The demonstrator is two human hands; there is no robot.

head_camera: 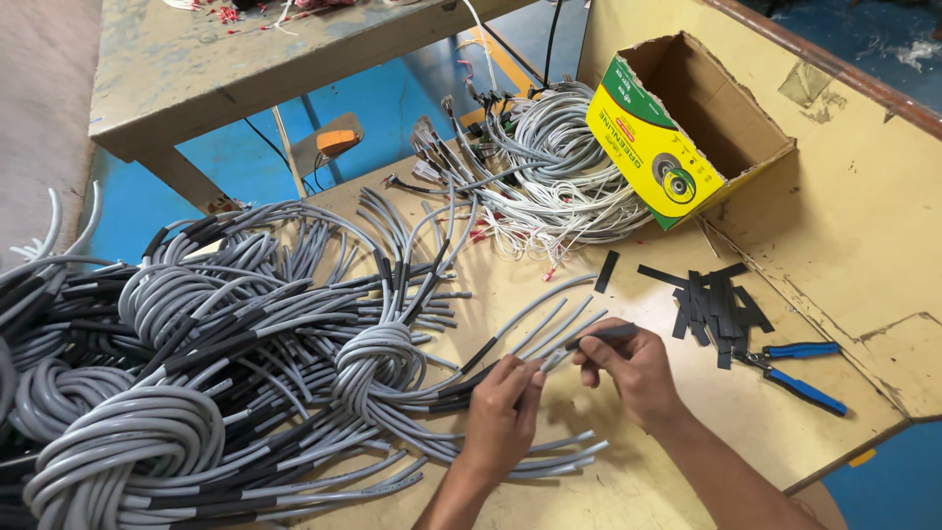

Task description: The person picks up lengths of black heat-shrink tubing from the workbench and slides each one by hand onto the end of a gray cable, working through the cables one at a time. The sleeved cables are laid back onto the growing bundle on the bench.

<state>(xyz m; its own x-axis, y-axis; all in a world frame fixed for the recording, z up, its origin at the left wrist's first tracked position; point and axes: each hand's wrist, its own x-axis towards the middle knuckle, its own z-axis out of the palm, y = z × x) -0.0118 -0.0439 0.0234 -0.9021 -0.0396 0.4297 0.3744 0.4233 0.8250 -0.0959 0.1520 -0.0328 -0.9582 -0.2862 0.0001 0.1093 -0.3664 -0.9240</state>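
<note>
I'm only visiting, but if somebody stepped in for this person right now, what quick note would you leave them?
Left hand grips a grey cable near its end. Right hand pinches a black sleeve piece at that cable's tip.
More cut black sleeve pieces lie beside blue-handled pliers on the table.
Many grey cables in the pile already carry black sleeves; the held cable's sleeve is not fully on.
An open cardboard box sits behind.

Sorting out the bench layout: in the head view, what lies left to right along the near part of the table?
Coiled grey cable bundles → left hand → right hand → black sleeve pieces → blue-handled pliers.
</note>
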